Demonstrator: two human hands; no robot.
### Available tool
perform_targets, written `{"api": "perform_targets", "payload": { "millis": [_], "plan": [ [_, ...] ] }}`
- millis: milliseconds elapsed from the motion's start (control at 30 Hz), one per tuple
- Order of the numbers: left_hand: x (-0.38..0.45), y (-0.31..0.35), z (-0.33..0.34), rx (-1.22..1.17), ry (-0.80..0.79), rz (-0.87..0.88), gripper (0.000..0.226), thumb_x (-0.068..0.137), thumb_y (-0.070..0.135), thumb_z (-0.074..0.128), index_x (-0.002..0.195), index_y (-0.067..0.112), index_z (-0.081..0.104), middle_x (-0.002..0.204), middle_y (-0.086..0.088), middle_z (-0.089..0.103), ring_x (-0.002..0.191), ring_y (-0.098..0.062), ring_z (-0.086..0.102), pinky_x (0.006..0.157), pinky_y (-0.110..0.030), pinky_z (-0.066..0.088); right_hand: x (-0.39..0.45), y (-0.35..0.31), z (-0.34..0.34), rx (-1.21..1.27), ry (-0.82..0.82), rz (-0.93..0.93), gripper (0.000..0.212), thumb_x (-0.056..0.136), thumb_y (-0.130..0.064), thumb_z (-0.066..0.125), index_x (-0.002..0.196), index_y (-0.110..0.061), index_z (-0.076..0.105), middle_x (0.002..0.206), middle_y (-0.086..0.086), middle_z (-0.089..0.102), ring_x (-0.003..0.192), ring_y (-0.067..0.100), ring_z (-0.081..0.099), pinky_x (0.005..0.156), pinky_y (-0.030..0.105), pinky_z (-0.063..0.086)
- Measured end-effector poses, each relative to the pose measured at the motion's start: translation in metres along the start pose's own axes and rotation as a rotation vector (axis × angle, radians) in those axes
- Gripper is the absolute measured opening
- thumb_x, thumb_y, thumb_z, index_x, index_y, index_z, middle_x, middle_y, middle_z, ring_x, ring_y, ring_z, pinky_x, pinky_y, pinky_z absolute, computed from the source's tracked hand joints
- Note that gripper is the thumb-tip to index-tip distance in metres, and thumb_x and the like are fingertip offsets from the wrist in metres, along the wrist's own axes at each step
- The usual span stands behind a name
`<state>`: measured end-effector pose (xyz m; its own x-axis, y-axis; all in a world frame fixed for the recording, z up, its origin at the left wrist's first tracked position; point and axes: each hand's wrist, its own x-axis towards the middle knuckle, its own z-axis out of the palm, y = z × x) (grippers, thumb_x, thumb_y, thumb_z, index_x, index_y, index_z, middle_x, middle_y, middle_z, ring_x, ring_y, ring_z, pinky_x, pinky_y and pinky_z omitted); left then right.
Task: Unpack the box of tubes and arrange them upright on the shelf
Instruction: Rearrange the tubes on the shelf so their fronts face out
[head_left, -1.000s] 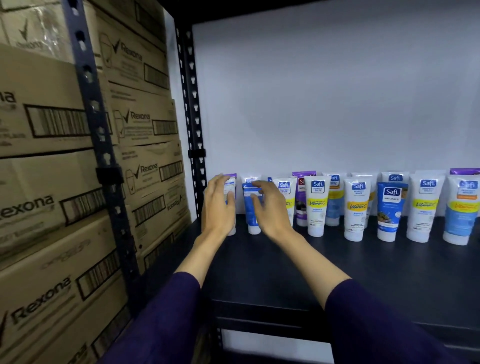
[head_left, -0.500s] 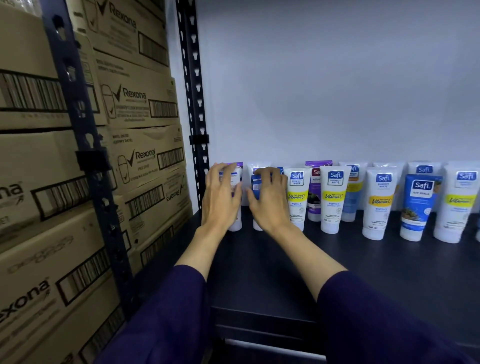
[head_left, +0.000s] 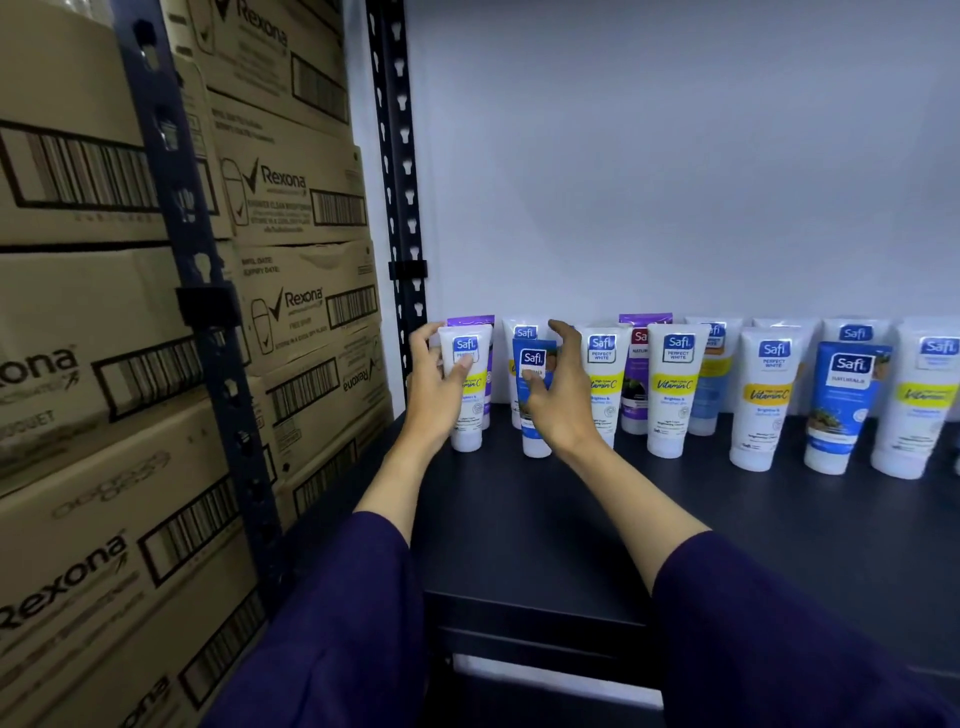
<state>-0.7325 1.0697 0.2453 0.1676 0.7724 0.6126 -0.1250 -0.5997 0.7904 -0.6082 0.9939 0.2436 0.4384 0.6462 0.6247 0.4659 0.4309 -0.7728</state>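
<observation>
Several Safi tubes stand upright, cap down, in two rows at the back of the dark shelf (head_left: 675, 525). At the row's left end my left hand (head_left: 434, 402) wraps a white Vitamin C tube (head_left: 470, 415), thumb on its front and fingers behind its left edge. Just right of it my right hand (head_left: 563, 402) curls round a blue Safi tube (head_left: 535, 364), thumb on the label. Both tubes rest on the shelf. More white, blue and purple tubes (head_left: 675, 395) run off to the right. No box of tubes is in sight.
Stacked Rexona cartons (head_left: 291, 312) fill the bay on the left, behind a dark slotted upright (head_left: 182, 291). A second upright (head_left: 400, 208) stands at the shelf's back left corner. A white wall (head_left: 675, 156) closes the back.
My fingers have spread and lifted off the fronts of the two left-end tubes, so their labels show. The view has shifted slightly left and closer.
</observation>
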Motion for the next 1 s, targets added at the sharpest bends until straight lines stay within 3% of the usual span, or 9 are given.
{"api": "perform_targets", "payload": {
  "millis": [167, 300, 433, 500, 567, 667, 767, 833, 1000],
  "plan": [
    [-0.002, -0.008, -0.003, 0.099, -0.084, -0.119, 0.038, 0.097, 0.001, 0.045, 0.131, 0.009, 0.029, 0.125, -0.011, 0.053, 0.107, -0.019, 0.056, 0.089, -0.031, 0.049, -0.009, 0.009, -0.005, -0.071, -0.102, 0.125, 0.042, 0.094, 0.001, 0.049, 0.132, -0.005, 0.032, 0.119, 0.001, 0.050, 0.105, 0.015, 0.053, 0.087, 0.024, 0.043],
    [-0.013, -0.010, -0.002, 0.139, -0.126, -0.065, 0.073, 0.090, -0.002, 0.058, 0.141, 0.013, 0.007, 0.132, -0.009, 0.043, 0.102, 0.009, 0.055, 0.088, -0.014, 0.046, -0.018, 0.014, -0.007, -0.203, -0.206, 0.192, 0.032, 0.094, 0.000, 0.048, 0.123, -0.002, 0.033, 0.108, 0.004, 0.048, 0.099, 0.016, 0.049, 0.085, 0.026, 0.042],
    [-0.018, -0.014, -0.006, 0.172, -0.102, -0.016, 0.090, 0.084, -0.002, 0.065, 0.145, 0.023, 0.004, 0.123, -0.004, 0.047, 0.100, 0.015, 0.053, 0.096, -0.027, 0.046, -0.020, 0.017, -0.006, -0.153, -0.192, 0.145, 0.063, 0.087, 0.010, 0.049, 0.141, -0.009, 0.023, 0.133, 0.009, 0.045, 0.120, 0.020, 0.049, 0.103, 0.034, 0.043],
    [-0.020, -0.014, -0.009, 0.192, -0.105, 0.010, 0.092, 0.085, -0.002, 0.064, 0.146, 0.029, 0.003, 0.120, -0.001, 0.049, 0.101, 0.017, 0.052, 0.093, -0.022, 0.046, -0.021, 0.016, -0.005, -0.124, -0.183, 0.096, 0.084, 0.086, 0.012, 0.050, 0.151, -0.018, 0.006, 0.151, 0.002, 0.030, 0.134, 0.015, 0.037, 0.110, 0.030, 0.033],
    [-0.022, -0.013, -0.008, 0.212, -0.145, 0.029, 0.092, 0.086, -0.005, 0.062, 0.147, 0.032, 0.004, 0.130, 0.002, 0.047, 0.108, 0.013, 0.050, 0.091, -0.015, 0.046, -0.023, 0.017, -0.006, -0.113, -0.194, 0.053, 0.092, 0.085, 0.012, 0.051, 0.152, -0.025, 0.000, 0.156, -0.002, 0.024, 0.140, 0.013, 0.030, 0.111, 0.028, 0.030],
    [-0.024, -0.010, -0.008, 0.232, -0.201, 0.049, 0.094, 0.084, -0.008, 0.060, 0.145, 0.041, 0.008, 0.138, 0.018, 0.037, 0.123, -0.007, 0.047, 0.101, -0.033, 0.047, -0.025, 0.012, -0.008, -0.111, -0.207, 0.021, 0.095, 0.085, 0.011, 0.051, 0.151, -0.032, -0.002, 0.153, -0.005, 0.028, 0.136, 0.014, 0.037, 0.109, 0.030, 0.036],
    [-0.028, 0.001, -0.010, 0.217, -0.219, 0.047, 0.098, 0.083, -0.010, 0.059, 0.138, 0.053, 0.009, 0.145, 0.006, 0.035, 0.126, -0.016, 0.048, 0.103, -0.045, 0.046, -0.031, 0.001, -0.014, -0.107, -0.212, -0.019, 0.098, 0.082, 0.013, 0.050, 0.151, -0.033, -0.001, 0.137, -0.026, 0.037, 0.119, 0.018, 0.054, 0.098, 0.041, 0.050],
    [-0.035, 0.012, -0.011, 0.194, -0.229, 0.053, 0.097, 0.084, -0.011, 0.058, 0.135, 0.055, 0.008, 0.146, 0.001, 0.036, 0.126, -0.016, 0.049, 0.104, -0.046, 0.044, -0.038, -0.008, -0.019, -0.103, -0.225, -0.050, 0.097, 0.081, 0.014, 0.050, 0.152, -0.030, 0.000, 0.124, -0.042, 0.031, 0.109, 0.021, 0.056, 0.090, 0.035, 0.053],
    [-0.065, 0.030, -0.022, 0.164, -0.295, 0.054, 0.096, 0.085, -0.011, 0.059, 0.144, 0.041, 0.004, 0.153, -0.002, 0.027, 0.135, -0.012, 0.040, 0.111, -0.044, 0.037, -0.063, -0.028, -0.034, 0.009, -0.243, -0.054, 0.095, 0.082, 0.013, 0.047, 0.151, -0.034, 0.001, 0.144, -0.022, 0.032, 0.129, 0.005, 0.045, 0.104, 0.027, 0.042]
  ]
}}
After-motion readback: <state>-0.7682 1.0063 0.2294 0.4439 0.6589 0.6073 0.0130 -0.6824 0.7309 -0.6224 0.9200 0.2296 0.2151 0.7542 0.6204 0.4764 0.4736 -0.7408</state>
